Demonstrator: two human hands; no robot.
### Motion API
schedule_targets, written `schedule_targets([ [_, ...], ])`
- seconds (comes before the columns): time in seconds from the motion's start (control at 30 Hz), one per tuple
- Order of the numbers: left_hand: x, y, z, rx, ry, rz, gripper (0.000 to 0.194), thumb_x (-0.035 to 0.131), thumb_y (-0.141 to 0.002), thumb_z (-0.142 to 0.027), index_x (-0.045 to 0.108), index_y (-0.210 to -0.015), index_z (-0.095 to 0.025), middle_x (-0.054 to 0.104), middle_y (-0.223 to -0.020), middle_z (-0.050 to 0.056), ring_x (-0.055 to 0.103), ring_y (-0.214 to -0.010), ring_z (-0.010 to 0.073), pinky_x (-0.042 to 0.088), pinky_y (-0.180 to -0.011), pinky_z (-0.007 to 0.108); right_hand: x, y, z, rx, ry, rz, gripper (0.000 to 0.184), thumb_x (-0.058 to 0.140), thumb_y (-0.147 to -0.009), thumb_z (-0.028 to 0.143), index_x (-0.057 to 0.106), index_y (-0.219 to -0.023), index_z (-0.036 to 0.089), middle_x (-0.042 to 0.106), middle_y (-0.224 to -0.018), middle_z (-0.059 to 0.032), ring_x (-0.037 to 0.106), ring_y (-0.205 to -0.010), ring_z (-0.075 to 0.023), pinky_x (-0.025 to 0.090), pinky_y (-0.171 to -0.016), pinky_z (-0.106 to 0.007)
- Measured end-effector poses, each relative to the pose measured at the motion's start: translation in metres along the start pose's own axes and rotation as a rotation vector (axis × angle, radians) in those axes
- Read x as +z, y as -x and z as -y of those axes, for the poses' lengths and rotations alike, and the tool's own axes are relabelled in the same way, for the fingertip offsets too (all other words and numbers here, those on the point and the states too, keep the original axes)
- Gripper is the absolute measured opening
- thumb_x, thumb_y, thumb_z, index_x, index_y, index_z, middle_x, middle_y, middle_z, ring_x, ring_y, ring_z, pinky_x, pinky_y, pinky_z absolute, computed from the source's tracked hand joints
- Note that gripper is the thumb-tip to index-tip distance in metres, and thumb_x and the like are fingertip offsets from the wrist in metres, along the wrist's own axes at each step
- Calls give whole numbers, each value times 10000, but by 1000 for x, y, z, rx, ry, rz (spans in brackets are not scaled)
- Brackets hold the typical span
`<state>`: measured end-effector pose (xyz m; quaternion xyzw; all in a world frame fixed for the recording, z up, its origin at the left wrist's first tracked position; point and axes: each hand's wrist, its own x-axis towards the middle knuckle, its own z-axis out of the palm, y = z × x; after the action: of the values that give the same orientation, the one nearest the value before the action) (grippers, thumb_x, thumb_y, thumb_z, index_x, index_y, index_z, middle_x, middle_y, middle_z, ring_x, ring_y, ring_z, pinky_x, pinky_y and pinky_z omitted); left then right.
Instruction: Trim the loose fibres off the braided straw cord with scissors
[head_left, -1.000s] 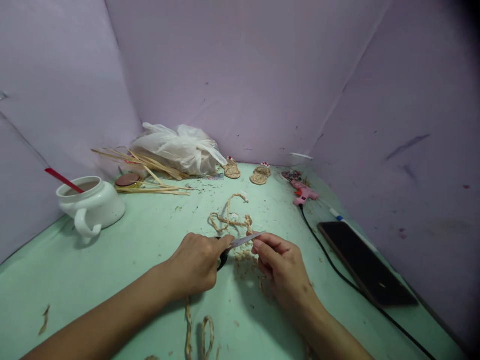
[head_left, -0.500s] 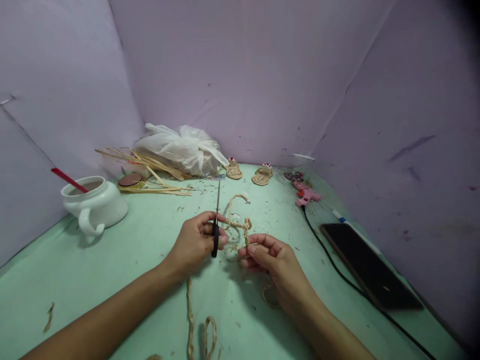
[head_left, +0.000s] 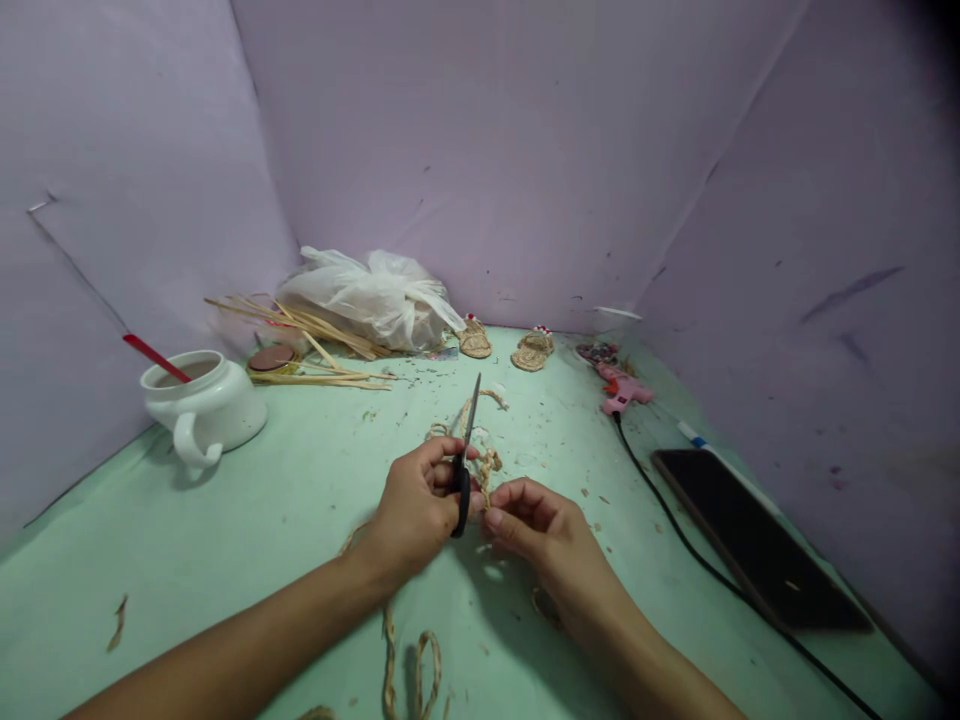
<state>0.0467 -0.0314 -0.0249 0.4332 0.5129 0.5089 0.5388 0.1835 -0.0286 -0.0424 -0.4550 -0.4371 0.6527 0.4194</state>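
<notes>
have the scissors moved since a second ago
Yes: judged against the small sandals, the scissors have swung round; the blades pointed across to the right hand and now point forward, toward the left sandal.

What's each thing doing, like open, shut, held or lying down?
Scissors: in the left hand, blades seemingly together.
Braided cord: pinched in the right hand.
White pot: upright, uncovered.
Red handle: leaning in the pot.
Glue gun: lying down, cable attached.
Phone: flat, screen dark.
Plastic bag: bunched up.
Sandals: sitting apart.
</notes>
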Motion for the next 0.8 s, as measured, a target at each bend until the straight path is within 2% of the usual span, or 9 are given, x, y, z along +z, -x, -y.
schedule_targets([
  [0.17,5,2,8,33,-73,43,356,692,-539,-211,531,-849,-143,598,-603,-10,573,-570,125,440,-530,208,-3,0,1,-20,21,-28,309,719,-564,365,653,-769,144,633,-615,-21,542,-546,-132,431,-560,-275],
  [0.27,6,3,16,108,-157,102,299,644,-621,-240,518,-880,-158,622,-690,6,587,-643,130,446,-576,210,-5,-2,0,-38,35,-3,257,713,-583,362,647,-699,143,627,-577,-15,529,-506,-122,427,-536,-266],
  [0.33,2,2,18,192,-295,123,277,605,-665,-243,509,-915,-172,617,-720,1,576,-661,123,440,-594,211,-6,-3,0,-61,12,1,230,709,-596,355,621,-647,148,629,-578,-12,529,-506,-113,422,-532,-249],
  [0.47,-17,-2,10,419,-798,130,309,591,-658,-272,505,-944,-191,574,-675,-21,515,-593,122,404,-585,244,-10,-6,5,-49,-28,-27,247,718,-589,357,608,-666,149,616,-583,-3,521,-508,-99,409,-505,-219],
  [0.6,-32,-6,3,709,-1125,222,449,509,-618,-184,486,-1065,-197,609,-856,40,544,-748,189,395,-685,312,-12,-6,9,-100,29,-27,280,700,-606,372,652,-742,133,582,-576,1,467,-457,-85,341,-395,-191],
  [0.67,-34,-7,2,769,-1226,255,540,480,-600,-172,454,-1139,-183,604,-884,67,534,-778,213,384,-702,341,-12,-6,9,-111,30,-47,294,700,-601,371,670,-773,134,584,-583,-1,459,-445,-84,313,-370,-186],
  [0.8,-31,-7,1,753,-1341,268,587,455,-620,-182,421,-1204,-135,581,-848,89,512,-778,221,370,-710,360,-13,-7,6,-117,8,-67,319,709,-591,331,682,-854,151,608,-579,-4,447,-440,-84,303,-383,-192],
])
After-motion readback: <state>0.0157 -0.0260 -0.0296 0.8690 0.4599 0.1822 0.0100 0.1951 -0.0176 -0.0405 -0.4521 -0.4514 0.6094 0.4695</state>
